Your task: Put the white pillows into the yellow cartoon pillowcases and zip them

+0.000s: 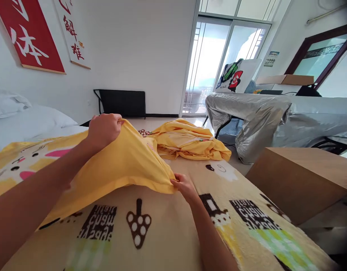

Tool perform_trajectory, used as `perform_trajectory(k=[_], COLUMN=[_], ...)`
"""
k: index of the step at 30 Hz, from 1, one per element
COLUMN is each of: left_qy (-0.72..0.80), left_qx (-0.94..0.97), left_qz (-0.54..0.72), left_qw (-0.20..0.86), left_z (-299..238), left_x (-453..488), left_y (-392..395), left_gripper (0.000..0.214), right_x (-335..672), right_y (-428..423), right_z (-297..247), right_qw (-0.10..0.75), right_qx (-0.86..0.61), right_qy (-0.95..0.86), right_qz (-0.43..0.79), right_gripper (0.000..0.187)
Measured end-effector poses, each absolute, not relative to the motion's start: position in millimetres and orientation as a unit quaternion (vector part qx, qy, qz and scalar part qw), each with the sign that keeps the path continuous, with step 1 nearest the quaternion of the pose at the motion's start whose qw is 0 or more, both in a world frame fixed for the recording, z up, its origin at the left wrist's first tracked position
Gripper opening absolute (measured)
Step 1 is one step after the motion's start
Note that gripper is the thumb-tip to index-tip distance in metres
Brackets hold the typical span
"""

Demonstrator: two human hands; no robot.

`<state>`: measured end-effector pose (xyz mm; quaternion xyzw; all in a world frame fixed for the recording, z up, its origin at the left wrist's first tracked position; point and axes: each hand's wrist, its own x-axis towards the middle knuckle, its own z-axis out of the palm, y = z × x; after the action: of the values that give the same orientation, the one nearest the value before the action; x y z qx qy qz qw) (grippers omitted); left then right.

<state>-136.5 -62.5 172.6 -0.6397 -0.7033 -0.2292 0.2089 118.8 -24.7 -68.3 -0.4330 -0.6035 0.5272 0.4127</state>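
- Fingers of the left hand (105,130): clenched on the far corner of the yellow cloth (134,160), lifted.
- Fingers of the right hand (185,186): thumb and fingertips grasping the near-right corner, lower than the left.
- Cloth: its right-hand end spans the gap between the two hands; the bulk lies leftward from the fingers, passing under the left forearm. Left hand is nearer to that bulk; right is out at the end.
- Long axis: roughly left-right across the blanket (173,218). Gripped end points right; the rest runs out of view at left. Rabbit print (21,163) lies sideways, ears (58,153) toward the hands.
- Lift: raised between the hands, sloping down to the right, near edge draping just above or onto the blanket; can't tell exactly where it touches.
- Beyond: yellow heap (190,141) just past the held end, on the blanket.
- Further out: white bedding (46,116) far left, brown cabinet (300,177) right, silver-covered table (255,109) behind it.
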Motion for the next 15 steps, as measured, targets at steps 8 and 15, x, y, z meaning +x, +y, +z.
perform_trajectory(k=[8,15], left_qy=[-0.531,-0.209], left_qx=[-0.673,-0.786], left_qz=[-0.354,-0.332], left_qw=[0.374,0.477], left_z=[169.4,159.0], left_x=[-43.5,-7.7], left_y=[-30.1,-76.3], left_gripper=[0.032,0.026], right_x=[49.9,42.0], right_y=[-95.6,-147.0], right_z=[-58.6,-51.6], right_qw=[0.326,0.258], right_qx=[-0.389,-0.270], right_qy=[-0.762,-0.857], right_qz=[0.402,0.356], right_gripper=[0.007,0.021])
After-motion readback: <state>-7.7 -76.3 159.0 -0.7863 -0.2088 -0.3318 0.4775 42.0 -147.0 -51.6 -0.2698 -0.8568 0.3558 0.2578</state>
